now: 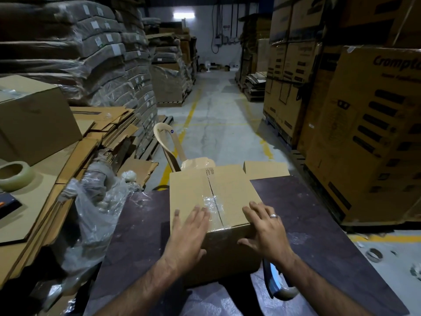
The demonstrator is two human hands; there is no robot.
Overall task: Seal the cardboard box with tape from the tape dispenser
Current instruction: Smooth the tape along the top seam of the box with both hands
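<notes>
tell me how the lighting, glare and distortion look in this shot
Head view: dim overall, lit mainly by a bright lamp on the far wall; glare shows on the clear tape across the box seam and on the plastic bag; wide-angle distortion bows the stacks at both edges; the dispenser under the right hand is dark and slightly blurred.
</notes>
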